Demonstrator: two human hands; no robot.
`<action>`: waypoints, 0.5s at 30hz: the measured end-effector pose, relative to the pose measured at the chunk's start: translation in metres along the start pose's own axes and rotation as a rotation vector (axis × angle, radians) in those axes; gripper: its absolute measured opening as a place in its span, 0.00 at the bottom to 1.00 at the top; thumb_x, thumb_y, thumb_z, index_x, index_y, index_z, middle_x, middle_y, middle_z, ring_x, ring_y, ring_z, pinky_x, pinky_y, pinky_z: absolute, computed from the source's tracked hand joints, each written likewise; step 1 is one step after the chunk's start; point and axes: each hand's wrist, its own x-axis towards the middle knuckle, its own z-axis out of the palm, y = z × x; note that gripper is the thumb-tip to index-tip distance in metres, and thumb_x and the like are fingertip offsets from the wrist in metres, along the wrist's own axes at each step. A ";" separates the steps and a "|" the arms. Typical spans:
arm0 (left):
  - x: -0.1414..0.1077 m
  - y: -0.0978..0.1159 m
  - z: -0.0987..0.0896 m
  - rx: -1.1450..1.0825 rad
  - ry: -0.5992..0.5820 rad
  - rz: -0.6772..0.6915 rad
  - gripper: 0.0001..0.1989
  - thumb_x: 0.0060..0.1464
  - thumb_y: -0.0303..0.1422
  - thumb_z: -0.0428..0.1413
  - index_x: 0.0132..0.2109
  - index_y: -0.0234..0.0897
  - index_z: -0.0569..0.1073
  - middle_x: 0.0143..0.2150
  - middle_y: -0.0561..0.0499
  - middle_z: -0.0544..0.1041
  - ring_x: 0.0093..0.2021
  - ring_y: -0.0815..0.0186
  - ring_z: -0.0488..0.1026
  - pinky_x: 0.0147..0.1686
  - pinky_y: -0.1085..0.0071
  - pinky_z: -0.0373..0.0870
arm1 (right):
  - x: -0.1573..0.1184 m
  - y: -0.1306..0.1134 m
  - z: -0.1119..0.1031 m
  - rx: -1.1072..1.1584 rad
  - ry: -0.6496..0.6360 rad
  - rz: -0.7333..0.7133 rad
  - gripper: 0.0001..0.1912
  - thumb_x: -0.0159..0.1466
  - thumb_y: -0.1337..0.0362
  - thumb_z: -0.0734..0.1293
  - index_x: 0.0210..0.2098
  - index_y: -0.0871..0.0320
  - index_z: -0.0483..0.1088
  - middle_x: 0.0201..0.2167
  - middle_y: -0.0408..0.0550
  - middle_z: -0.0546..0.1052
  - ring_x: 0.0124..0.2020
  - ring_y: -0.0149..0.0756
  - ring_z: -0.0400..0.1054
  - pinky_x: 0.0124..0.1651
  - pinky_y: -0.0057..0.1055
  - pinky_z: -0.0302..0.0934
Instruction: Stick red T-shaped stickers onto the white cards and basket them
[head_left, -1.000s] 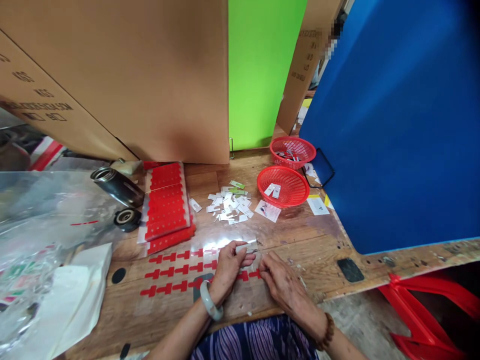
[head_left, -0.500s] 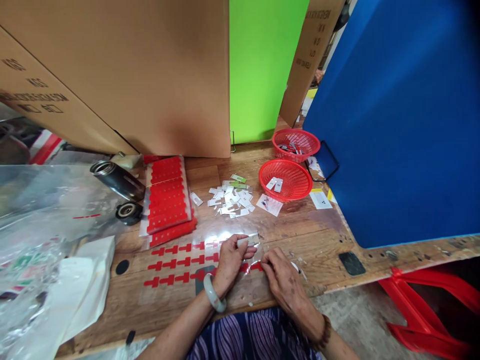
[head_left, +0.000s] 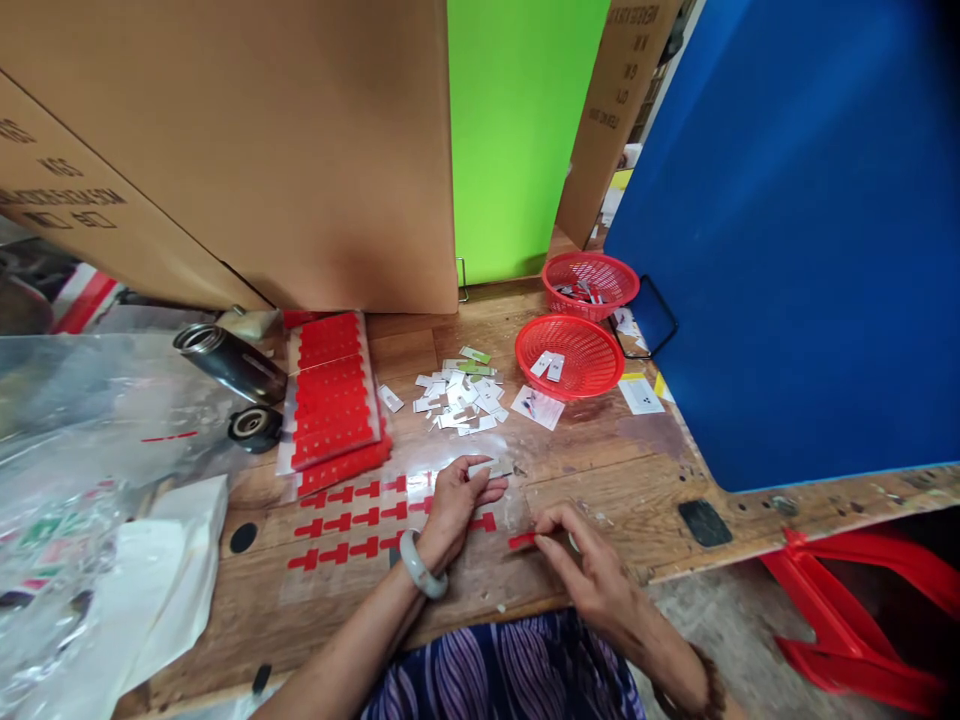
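Note:
My left hand [head_left: 459,505] pinches a small pale rectangular card [head_left: 491,469] between thumb and fingers, just above a clear plastic sheet [head_left: 442,585]. Rows of red T-shaped stickers [head_left: 365,516] lie on that sheet, partly covered by my left hand and forearm. To the right, my right hand [head_left: 589,565] holds a red sticker [head_left: 523,540] by one end between thumb and forefinger, its free end pointing left. A pile of white cards [head_left: 461,398] with cut-outs lies beyond my hands, a few of them green.
Two red plastic baskets [head_left: 570,388] stand at the back, the nearer with two cards inside. On the left are stacked red sticker sheets [head_left: 335,390], a dark flask [head_left: 232,362], its lid [head_left: 255,427] and plastic bags. A blue panel [head_left: 795,250] borders the right.
My right hand has moved slightly right and down, drawing a red sticker away from the sheet. My left hand has shifted a little up and left, still holding the card.

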 end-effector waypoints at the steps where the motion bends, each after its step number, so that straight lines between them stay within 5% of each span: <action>1: -0.002 0.002 -0.001 -0.009 -0.023 -0.027 0.08 0.54 0.21 0.56 0.42 0.31 0.69 0.29 0.48 0.79 0.29 0.67 0.79 0.32 0.76 0.76 | 0.004 0.001 -0.001 0.019 0.027 0.038 0.03 0.66 0.65 0.59 0.35 0.55 0.62 0.33 0.43 0.69 0.37 0.33 0.65 0.42 0.29 0.59; 8: -0.027 0.010 -0.015 -0.119 -0.218 -0.130 0.07 0.53 0.23 0.57 0.41 0.29 0.70 0.35 0.43 0.80 0.32 0.65 0.80 0.37 0.72 0.76 | 0.036 0.001 -0.002 0.112 0.148 0.127 0.06 0.60 0.63 0.64 0.28 0.56 0.64 0.26 0.40 0.69 0.31 0.32 0.65 0.36 0.28 0.58; 15: -0.033 0.011 -0.021 -0.140 -0.214 -0.111 0.11 0.51 0.27 0.61 0.42 0.30 0.71 0.34 0.43 0.80 0.34 0.63 0.80 0.41 0.70 0.75 | 0.045 -0.006 0.009 0.074 0.108 0.068 0.04 0.60 0.68 0.62 0.28 0.56 0.64 0.25 0.39 0.69 0.28 0.30 0.63 0.33 0.26 0.57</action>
